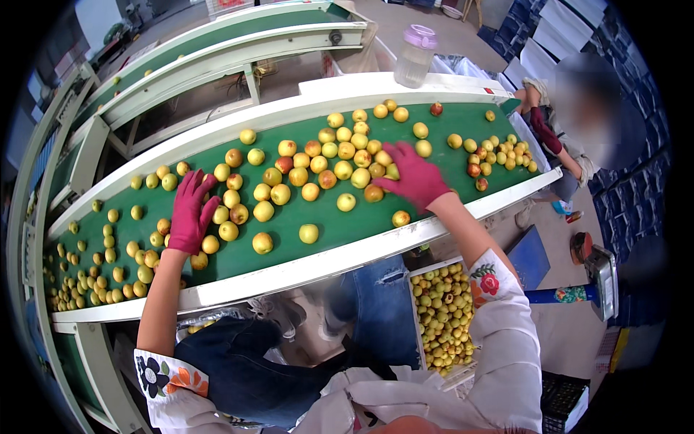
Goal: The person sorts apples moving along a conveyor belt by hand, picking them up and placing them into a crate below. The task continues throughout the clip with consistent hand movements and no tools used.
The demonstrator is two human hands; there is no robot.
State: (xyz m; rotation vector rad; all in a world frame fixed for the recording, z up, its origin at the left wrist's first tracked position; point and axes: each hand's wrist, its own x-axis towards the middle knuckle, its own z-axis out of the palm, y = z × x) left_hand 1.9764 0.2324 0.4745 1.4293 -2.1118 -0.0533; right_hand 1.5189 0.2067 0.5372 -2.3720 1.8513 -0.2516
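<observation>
Small round yellow fruits (345,168), some blushed red, lie scattered over a green conveyor belt (336,252) that crosses in front of me. My left hand (190,214), in a dark pink glove, rests low over the belt's left half with its fingers apart, beside several fruits. In a matching glove, my right hand (416,176) is slightly blurred and reaches into the right side of the central cluster. A greenish fruit (391,172) shows between its thumb and fingers; whether it is gripped is unclear.
A lidded plastic bottle (415,59) stands on the belt's far white ledge. Below, right of my legs, is a crate of fruit (442,317). A co-worker's gloved hand (545,130) is past the belt's right end. A platform scale (601,282) stands at right; another conveyor (233,40) runs behind.
</observation>
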